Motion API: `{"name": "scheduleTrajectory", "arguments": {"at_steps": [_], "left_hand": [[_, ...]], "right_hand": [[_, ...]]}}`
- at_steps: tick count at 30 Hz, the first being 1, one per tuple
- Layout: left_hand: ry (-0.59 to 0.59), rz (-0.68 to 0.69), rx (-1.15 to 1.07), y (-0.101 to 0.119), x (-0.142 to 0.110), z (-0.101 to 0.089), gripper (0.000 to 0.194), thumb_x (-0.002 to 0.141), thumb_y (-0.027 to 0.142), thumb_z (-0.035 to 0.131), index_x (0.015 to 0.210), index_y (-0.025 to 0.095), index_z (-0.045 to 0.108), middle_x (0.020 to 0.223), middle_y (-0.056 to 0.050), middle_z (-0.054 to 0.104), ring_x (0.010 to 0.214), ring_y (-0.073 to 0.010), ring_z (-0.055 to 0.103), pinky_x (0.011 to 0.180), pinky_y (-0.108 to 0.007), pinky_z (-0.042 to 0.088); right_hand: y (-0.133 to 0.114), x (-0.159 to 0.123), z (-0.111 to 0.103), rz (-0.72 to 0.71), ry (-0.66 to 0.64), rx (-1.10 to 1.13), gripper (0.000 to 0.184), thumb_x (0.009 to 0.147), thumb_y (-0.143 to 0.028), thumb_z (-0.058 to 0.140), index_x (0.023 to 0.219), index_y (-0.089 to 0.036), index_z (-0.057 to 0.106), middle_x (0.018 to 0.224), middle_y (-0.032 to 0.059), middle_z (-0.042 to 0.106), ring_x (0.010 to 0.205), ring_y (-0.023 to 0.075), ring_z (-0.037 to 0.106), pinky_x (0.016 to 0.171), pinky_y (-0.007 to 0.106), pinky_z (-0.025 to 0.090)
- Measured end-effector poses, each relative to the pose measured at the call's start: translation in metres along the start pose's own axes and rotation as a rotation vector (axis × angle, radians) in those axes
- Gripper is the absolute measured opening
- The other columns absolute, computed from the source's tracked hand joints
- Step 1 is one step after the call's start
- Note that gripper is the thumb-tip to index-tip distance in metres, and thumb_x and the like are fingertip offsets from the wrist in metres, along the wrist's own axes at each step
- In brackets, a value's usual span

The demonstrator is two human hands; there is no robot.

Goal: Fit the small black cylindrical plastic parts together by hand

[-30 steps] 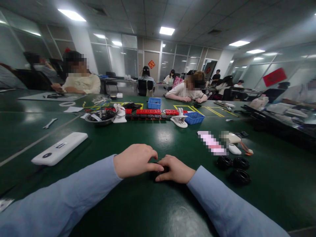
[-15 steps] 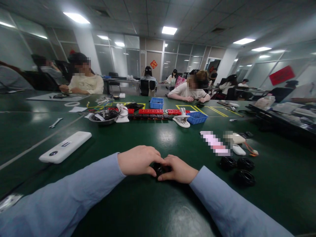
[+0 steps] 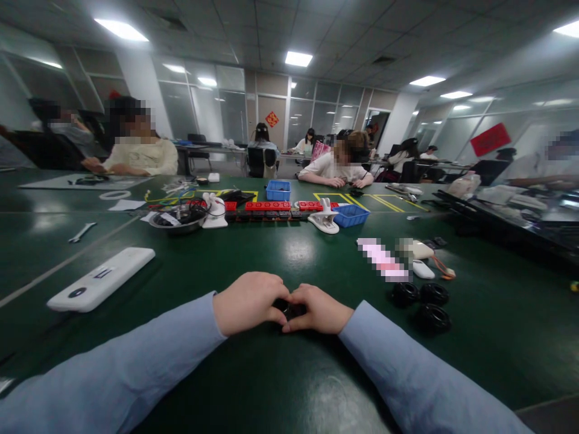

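On the green tabletop (image 3: 289, 253), head view, the only one: both hands meet at centre, knuckles up, forearms in light blue sleeves coming in from either lower corner.

Left hand (image 3: 246, 301) and right hand (image 3: 319, 309) are curled around one small black part (image 3: 289, 310), which sits right between them, touching both. Only a sliver shows in the gap between the fingertips; the rest is hidden under the hands. Left fingers (image 3: 271, 283) arch over it from the left, right fingers (image 3: 302, 296) close in from the right. Both sets read as closed on the part, though how firmly I can't tell. Its shape and long axis are too covered to call. Neither hand is nearer; the part is dead centre between them, low against the tabletop.

Relative to the black part:
- right and slightly beyond: three black rings (image 3: 420, 301) in a loose cluster, apart from the hands
- beyond the rings: small white pieces (image 3: 420, 260) and a blurred pinkish strip
- left: long white device (image 3: 102, 279) lying flat, long axis diagonal
- far beyond, across the tabletop: row of red blocks (image 3: 271, 205), two blue bins (image 3: 348, 215), metal bowl (image 3: 178, 218) of dark bits, white clip-like item (image 3: 323, 220)
- far left: wrench (image 3: 82, 231)

Other people sit at the far side and at neighbouring tables; none of their hands come near.
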State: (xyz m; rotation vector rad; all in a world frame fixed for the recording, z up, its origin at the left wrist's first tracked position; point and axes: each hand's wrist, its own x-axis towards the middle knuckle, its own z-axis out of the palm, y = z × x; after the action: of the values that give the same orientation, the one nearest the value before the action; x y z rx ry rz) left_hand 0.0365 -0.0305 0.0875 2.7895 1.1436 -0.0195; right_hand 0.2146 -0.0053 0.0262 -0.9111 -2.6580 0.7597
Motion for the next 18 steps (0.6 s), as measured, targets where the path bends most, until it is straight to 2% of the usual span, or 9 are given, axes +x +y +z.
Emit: {"name": "scheduleTrajectory", "arguments": {"at_steps": [3, 7, 13, 18], "left_hand": [[0.016, -0.107, 0.021, 0.005, 0.001, 0.001, 0.029, 0.074, 0.043, 0.065, 0.093, 0.021, 0.068, 0.087, -0.003, 0.065, 0.082, -0.0201, 0.062, 0.064, -0.025, 0.043], [0.003, -0.216, 0.074, 0.011, 0.002, 0.002, 0.035, 0.073, 0.049, 0.063, 0.084, 0.016, 0.068, 0.083, -0.006, 0.065, 0.077, -0.0224, 0.062, 0.061, -0.027, 0.043], [0.033, -0.254, 0.134, 0.02, 0.002, 0.006, 0.039, 0.077, 0.049, 0.059, 0.08, 0.012, 0.067, 0.078, -0.01, 0.065, 0.075, -0.0253, 0.062, 0.061, -0.03, 0.044], [0.1, -0.306, 0.21, 0.023, 0.004, 0.012, 0.056, 0.081, 0.061, 0.043, 0.076, 0.01, 0.066, 0.073, -0.013, 0.064, 0.07, -0.0259, 0.063, 0.057, -0.03, 0.043]], "right_hand": [[0.0, 0.001, 0.0, 0.003, 0.001, -0.004, 0.033, 0.068, -0.041, 0.072, 0.089, -0.017, 0.067, 0.068, -0.0016, 0.057, 0.068, 0.0131, 0.049, 0.067, 0.024, 0.034], [-0.001, 0.001, 0.0, 0.058, -0.004, -0.021, 0.03, 0.066, -0.042, 0.073, 0.076, -0.015, 0.066, 0.064, -0.0021, 0.054, 0.066, 0.0124, 0.047, 0.065, 0.024, 0.034], [-0.001, 0.001, 0.001, 0.072, 0.004, -0.019, 0.028, 0.065, -0.04, 0.073, 0.066, -0.015, 0.06, 0.062, -0.003, 0.052, 0.065, 0.0119, 0.045, 0.06, 0.023, 0.032], [0.002, 0.001, 0.003, 0.045, 0.009, -0.031, 0.029, 0.066, -0.04, 0.073, 0.065, -0.015, 0.058, 0.064, -0.0024, 0.055, 0.065, 0.0117, 0.047, 0.062, 0.023, 0.033]]}}
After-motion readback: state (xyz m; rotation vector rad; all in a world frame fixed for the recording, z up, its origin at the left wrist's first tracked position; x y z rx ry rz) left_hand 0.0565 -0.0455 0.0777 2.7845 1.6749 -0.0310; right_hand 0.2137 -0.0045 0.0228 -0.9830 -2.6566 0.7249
